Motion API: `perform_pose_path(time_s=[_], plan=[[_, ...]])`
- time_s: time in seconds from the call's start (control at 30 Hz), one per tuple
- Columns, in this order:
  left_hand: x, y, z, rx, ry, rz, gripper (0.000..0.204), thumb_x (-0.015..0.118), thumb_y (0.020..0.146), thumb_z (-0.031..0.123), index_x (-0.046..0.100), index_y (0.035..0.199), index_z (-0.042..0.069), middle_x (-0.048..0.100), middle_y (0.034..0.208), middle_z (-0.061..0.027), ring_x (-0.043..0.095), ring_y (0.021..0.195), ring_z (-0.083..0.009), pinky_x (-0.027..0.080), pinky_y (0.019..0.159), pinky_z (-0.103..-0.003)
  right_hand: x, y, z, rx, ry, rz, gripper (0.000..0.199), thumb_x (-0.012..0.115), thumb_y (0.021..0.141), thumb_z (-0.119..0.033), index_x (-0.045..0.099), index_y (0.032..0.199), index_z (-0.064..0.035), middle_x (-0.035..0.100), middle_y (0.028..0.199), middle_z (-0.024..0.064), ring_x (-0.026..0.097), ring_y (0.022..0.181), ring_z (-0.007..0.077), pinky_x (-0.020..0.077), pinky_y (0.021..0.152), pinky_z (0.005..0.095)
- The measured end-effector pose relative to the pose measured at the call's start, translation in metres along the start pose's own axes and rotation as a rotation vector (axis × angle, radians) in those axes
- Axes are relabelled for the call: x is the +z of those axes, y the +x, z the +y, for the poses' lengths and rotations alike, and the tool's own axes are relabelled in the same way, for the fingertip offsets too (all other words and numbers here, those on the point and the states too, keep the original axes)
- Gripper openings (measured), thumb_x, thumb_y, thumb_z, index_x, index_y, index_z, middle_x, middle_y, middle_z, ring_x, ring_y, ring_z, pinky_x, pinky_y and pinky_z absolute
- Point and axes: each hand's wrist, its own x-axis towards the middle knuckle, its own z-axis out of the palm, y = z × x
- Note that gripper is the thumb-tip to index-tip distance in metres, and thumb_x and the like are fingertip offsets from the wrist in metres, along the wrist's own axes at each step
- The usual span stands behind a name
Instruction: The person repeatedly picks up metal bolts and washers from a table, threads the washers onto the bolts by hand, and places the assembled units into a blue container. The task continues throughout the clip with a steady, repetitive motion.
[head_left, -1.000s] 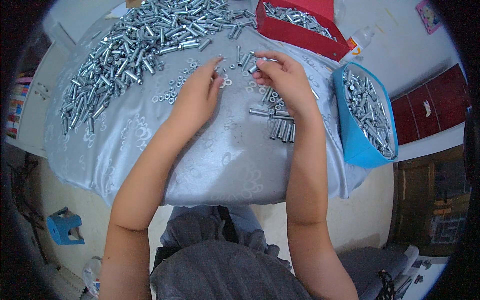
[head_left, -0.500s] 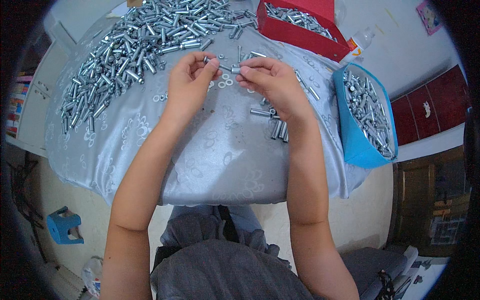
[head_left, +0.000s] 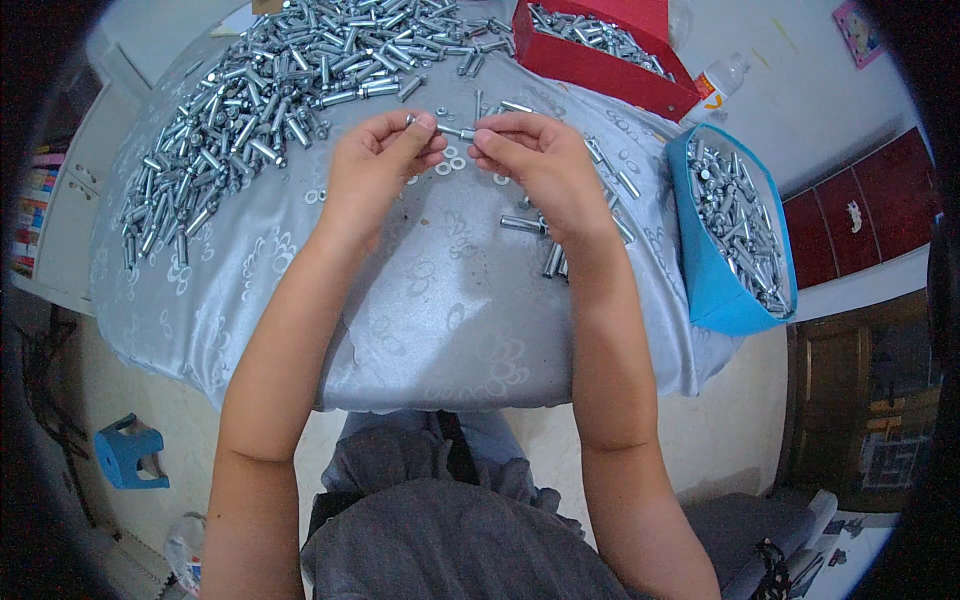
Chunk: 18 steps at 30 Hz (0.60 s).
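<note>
My left hand and my right hand are raised together over a table covered in pale grey cloth. Between their fingertips they hold one small metal bolt, each hand pinching one end. Loose washers lie on the cloth just below the hands. A few metal sleeves lie beside my right wrist.
A large heap of metal bolts and sleeves covers the far left of the table. A red box and a blue box, both holding metal parts, stand at the back and the right. A plastic bottle lies behind them. A blue stool stands on the floor.
Both hands rose from the cloth, where they were picking among washers and sleeves, and came together holding a bolt between their fingertips.
</note>
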Motion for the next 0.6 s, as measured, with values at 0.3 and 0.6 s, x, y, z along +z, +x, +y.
perform_pose_path(time_s=[0.3, 0.6], plan=[[0.007, -0.003, -0.011, 0.022, 0.151, -0.169, 0.035, 0.048, 0.088, 0.032, 0.06, 0.087, -0.001, 0.06, 0.077, -0.0056, 0.054, 0.063, -0.0084, 0.045, 0.058, -0.021, 0.019, 0.001, 0.012, -0.225, 0.012, 0.106, 0.022, 0.063, 0.073, -0.005, 0.058, 0.092, 0.0058, 0.062, 0.08, 0.0116, 0.059, 0.072, 0.0138, 0.0472, 0.065, 0.0228], [0.002, -0.003, -0.001, 0.068, 0.075, -0.072, 0.035, 0.047, 0.088, 0.035, 0.057, 0.084, 0.001, 0.051, 0.066, -0.0015, 0.048, 0.056, -0.0076, 0.041, 0.051, -0.022, 0.014, -0.003, -0.006, -0.145, 0.135, 0.095, 0.021, 0.059, 0.079, -0.004, 0.057, 0.097, 0.0044, 0.062, 0.084, 0.0106, 0.06, 0.072, 0.013, 0.0488, 0.067, 0.022]])
